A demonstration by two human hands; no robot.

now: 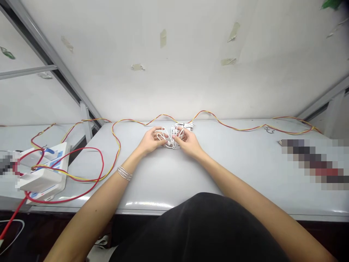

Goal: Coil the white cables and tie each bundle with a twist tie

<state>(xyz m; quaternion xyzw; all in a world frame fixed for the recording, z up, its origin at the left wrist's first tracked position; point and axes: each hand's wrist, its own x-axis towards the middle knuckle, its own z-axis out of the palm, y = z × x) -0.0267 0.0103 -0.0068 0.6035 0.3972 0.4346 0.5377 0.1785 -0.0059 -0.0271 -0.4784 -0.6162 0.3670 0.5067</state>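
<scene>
A tangled bundle of thin white cable (174, 134) lies on the pale grey table (169, 174) near the far wall. My left hand (149, 140) grips loops of it from the left, with a silver bracelet on that wrist. My right hand (189, 142) pinches the bundle from the right, fingers curled into the strands. Both hands meet over the cable, which partly hides between the fingers.
A twisted red and yellow wire (209, 115) runs along the back of the table and loops down the left side. A white and blue power strip (45, 171) sits at the left edge with a red cable (95, 182). A blurred patch (313, 160) lies right.
</scene>
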